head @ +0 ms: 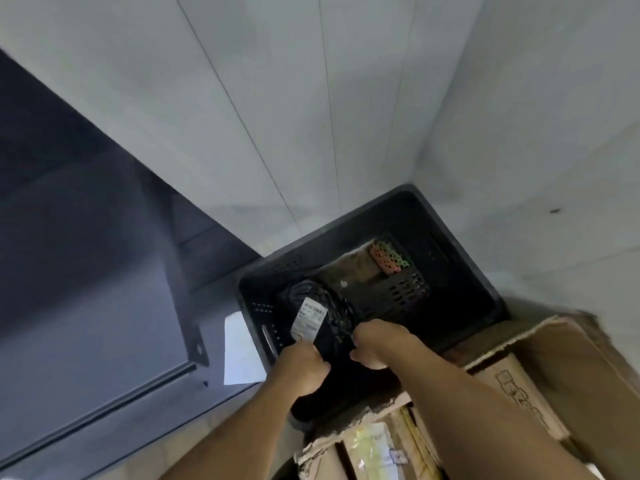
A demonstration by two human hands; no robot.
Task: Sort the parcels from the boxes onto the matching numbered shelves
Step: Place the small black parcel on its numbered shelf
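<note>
The black bag parcel point(337, 317) is held at the near left corner of the black crate point(294, 263). Its long side points away from the person. Its white label point(309, 318) faces up. The left hand point(304, 365) grips its near end. The right hand point(377, 344) pinches its right edge. A torn cardboard box point(554, 358) sits right beside the crate.
</note>
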